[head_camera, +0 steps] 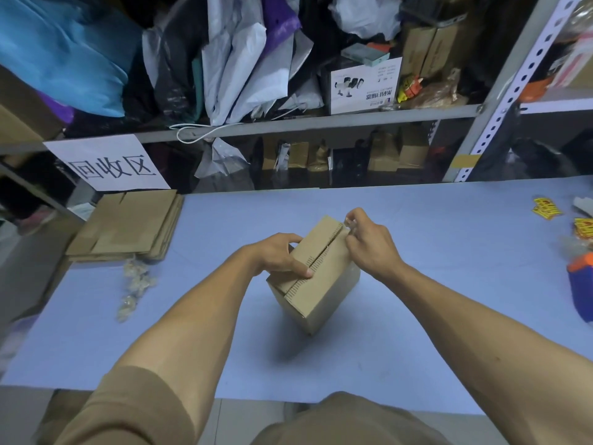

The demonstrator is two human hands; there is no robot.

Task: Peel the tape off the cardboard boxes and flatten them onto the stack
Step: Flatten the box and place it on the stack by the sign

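Note:
A small brown cardboard box (pixel 324 284) stands tilted on the blue table (pixel 417 300), its top flaps closed along a seam with printed tick marks. My left hand (pixel 282 255) grips the box's left top flap, thumb lying along the seam. At the box's far right corner my right hand (pixel 369 242) pinches a bit of clear tape (pixel 349 224). A stack of flattened cardboard (pixel 128 229) lies at the table's far left.
Crumpled balls of clear tape (pixel 136 284) lie beside the stack. Yellow stickers (pixel 545 208) and an orange-and-blue object (pixel 582 284) sit at the right edge. Behind the table, metal shelves (pixel 321 122) hold bags and boxes, with a paper sign (pixel 109 163) at left.

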